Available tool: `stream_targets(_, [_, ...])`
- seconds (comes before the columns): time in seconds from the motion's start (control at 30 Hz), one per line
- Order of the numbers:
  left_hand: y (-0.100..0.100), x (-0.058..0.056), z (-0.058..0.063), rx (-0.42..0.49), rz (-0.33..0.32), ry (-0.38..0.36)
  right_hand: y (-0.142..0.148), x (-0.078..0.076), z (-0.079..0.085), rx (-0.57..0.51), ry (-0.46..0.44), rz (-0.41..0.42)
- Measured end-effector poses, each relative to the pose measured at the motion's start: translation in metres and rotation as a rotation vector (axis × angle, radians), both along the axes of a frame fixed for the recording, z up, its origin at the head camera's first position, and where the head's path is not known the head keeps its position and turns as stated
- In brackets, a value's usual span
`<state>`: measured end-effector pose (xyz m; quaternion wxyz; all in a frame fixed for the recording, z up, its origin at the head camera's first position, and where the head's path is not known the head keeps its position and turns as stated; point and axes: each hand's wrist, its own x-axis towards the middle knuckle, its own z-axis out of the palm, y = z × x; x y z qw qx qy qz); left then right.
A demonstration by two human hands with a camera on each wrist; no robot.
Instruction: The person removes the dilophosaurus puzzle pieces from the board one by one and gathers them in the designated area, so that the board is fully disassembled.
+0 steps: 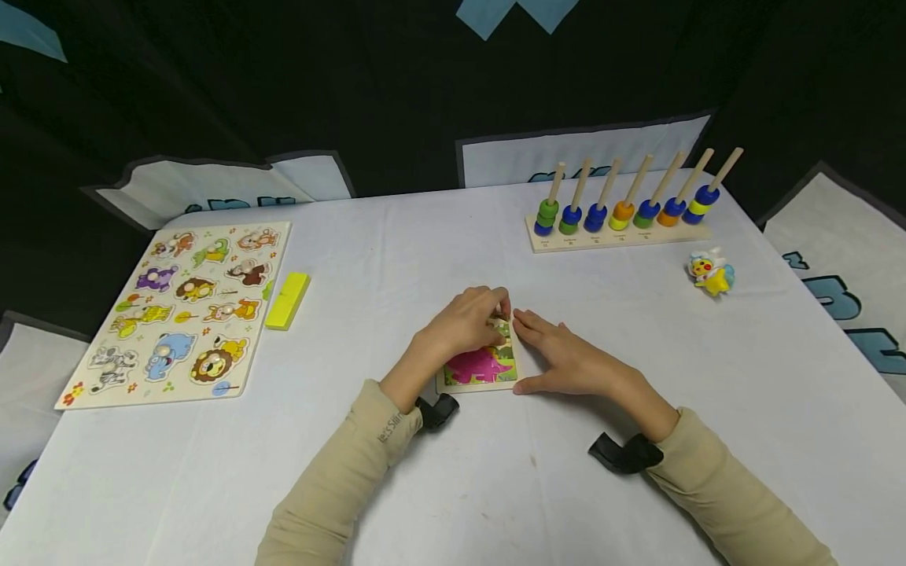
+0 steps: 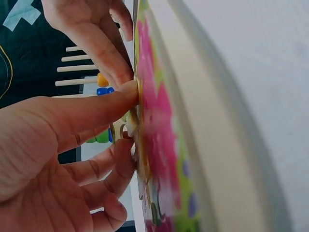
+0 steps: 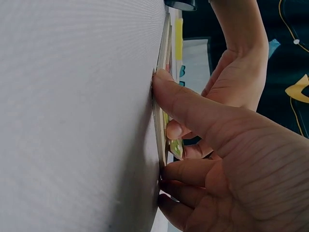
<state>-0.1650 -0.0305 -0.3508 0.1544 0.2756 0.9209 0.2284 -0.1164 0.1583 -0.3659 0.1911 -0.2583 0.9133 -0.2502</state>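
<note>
A small jigsaw board [image 1: 477,387] with a pink dinosaur picture lies on the white table between the hands. My left hand [image 1: 467,322] reaches over its far part, pinching a greenish puzzle piece [image 3: 176,149] between thumb and fingers. In the right wrist view that piece stands tilted against the board; the fingers partly hide it. My right hand [image 1: 569,362] rests along the board's right edge, thumb near the close corner and fairly straight fingers touching farther up. The left wrist view shows the pink dinosaur [image 2: 157,116] close beside the left fingertips.
A large animal puzzle board [image 1: 177,314] lies at the left, with a yellow block [image 1: 288,301] beside it. A wooden peg stand [image 1: 616,240] with coloured rings stands at the back right. A small yellow toy figure [image 1: 711,272] is in front of its right end.
</note>
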Motion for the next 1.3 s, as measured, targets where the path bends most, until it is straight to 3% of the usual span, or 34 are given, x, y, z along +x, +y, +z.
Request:
stream_targets(0.53, [-0.004,-0.003,0.0,0.066,-0.077,0.069,-0.004,-0.001,-0.001,-0.01,0.005,0.016])
stream_targets(0.73, [-0.007,-0.004,0.003,0.104,-0.09,0.05,-0.006,-0.001,-0.001,-0.024,0.003,0.018])
stream_targets(1.07, [-0.032,-0.005,0.025,0.202,0.025,0.005,-0.006,0.0,0.0,-0.012,-0.011,0.053])
stream_targets(1.3, [-0.059,0.0,0.032,0.221,0.098,0.033,-0.002,0.0,0.002,0.008,-0.019,0.048])
